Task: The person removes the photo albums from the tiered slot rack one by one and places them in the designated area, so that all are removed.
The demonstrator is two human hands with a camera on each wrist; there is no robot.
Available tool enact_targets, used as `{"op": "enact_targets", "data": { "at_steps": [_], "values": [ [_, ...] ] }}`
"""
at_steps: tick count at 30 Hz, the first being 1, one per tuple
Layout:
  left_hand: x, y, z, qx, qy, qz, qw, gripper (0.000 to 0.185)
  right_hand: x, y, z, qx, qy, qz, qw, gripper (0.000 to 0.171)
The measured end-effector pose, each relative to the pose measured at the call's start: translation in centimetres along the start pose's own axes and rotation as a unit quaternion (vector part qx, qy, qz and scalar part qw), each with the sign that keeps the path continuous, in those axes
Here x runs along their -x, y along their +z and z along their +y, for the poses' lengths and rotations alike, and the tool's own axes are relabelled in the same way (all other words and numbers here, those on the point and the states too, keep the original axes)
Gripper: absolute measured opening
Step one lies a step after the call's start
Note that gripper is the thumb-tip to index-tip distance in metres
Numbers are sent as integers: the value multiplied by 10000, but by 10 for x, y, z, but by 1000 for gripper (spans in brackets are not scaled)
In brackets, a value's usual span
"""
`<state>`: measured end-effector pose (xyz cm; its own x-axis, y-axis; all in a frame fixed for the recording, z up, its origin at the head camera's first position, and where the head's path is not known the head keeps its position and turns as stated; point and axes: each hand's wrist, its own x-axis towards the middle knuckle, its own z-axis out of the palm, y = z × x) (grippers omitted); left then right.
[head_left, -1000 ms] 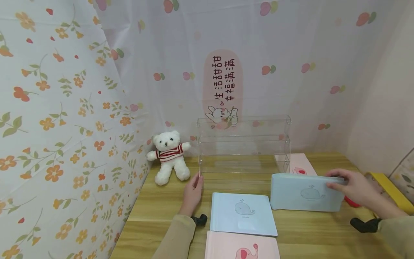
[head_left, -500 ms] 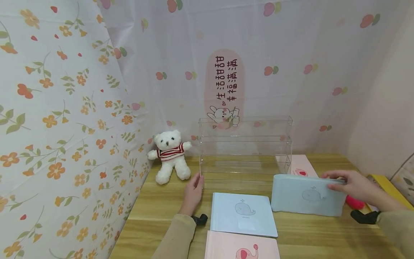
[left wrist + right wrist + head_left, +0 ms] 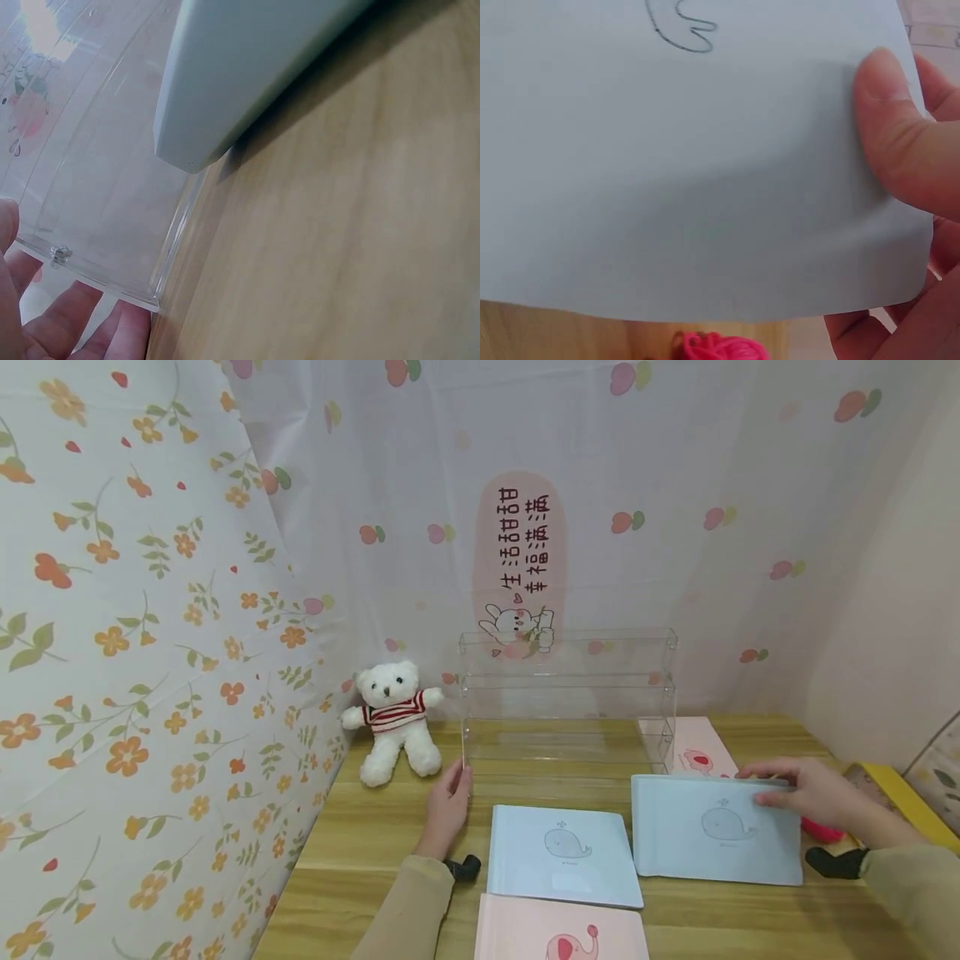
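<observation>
My right hand (image 3: 806, 793) pinches a light blue book (image 3: 697, 852) with a whale on its cover by the right part of its upper edge. In the right wrist view the thumb presses on the cover, with the other fingers behind it. The book leans back, cover up toward me. My left hand (image 3: 447, 806) holds the lower left edge of a clear acrylic shelf rack (image 3: 566, 681), its fingers around the side panel in the left wrist view. A second light blue whale book (image 3: 525, 852) lies flat between my arms, above a pink elephant book (image 3: 510, 931).
A white teddy bear (image 3: 393, 752) in a striped sweater sits left of the rack. Another pink book (image 3: 708, 739) lies behind the held one. A bright pink yarn ball (image 3: 821, 831) and a yellow-edged object (image 3: 903, 806) are at the right. Printed curtains enclose the wooden table.
The held blue book has tilted back, its upper edge lower and its cover showing more fully. My right hand has shifted slightly left with it; the left hand stays at the rack.
</observation>
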<state>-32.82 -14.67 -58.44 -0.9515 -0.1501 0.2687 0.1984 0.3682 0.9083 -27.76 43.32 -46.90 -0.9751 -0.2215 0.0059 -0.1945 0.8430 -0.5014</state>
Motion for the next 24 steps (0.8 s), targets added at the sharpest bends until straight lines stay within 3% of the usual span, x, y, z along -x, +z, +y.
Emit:
{"op": "enact_targets", "data": {
  "at_steps": [12, 24],
  "values": [
    [2, -3, 5, 179, -254, -123, 9994, 48, -2, 30, 20, -156, 180, -72, 9997, 33],
    [1, -1, 5, 197, -174, -68, 9996, 47, -1, 48, 30, -209, 587, -383, 9973, 40]
  ]
}}
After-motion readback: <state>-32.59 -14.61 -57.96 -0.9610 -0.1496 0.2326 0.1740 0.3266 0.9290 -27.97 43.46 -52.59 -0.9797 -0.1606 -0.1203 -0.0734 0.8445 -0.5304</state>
